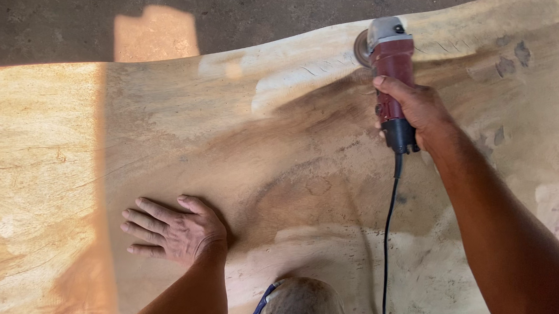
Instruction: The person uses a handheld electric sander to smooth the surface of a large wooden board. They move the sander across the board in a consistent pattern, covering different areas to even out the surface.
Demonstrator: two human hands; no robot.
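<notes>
A large pale wooden slab (165,144) with a wavy far edge fills the view. My right hand (416,110) is wrapped around the body of a red angle grinder (392,58) with a grey head. The grinder's disc (362,48) sits at the slab's far edge. Its black cord (388,245) runs down toward me across the wood. My left hand (173,231) lies flat on the slab, palm down, fingers spread and pointing left, holding nothing.
Beyond the slab's far edge is a dark concrete floor (76,12) with a sunlit patch (155,34). Strong sunlight falls on the slab's left part (30,163). A dusty knee (300,304) shows at the bottom edge.
</notes>
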